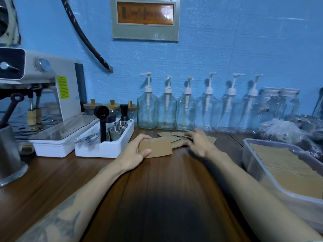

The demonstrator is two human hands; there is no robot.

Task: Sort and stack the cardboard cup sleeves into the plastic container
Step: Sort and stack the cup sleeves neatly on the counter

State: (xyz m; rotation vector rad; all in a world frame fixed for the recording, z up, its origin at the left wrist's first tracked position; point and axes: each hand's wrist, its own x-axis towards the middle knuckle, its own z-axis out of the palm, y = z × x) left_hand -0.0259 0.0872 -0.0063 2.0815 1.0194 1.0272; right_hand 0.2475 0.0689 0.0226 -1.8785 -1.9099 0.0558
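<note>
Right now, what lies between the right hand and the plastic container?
Head view: only bare wooden counter separates the right hand from the plastic container.

wall: blue textured wall [227, 49] | fixture: grey panel box [145, 18] | surface: dark wooden counter [166, 198]

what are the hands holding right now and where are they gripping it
The left hand grips a small stack of cup sleeves by its left end. The right hand rests on the loose sleeves, holding nothing clearly.
</note>
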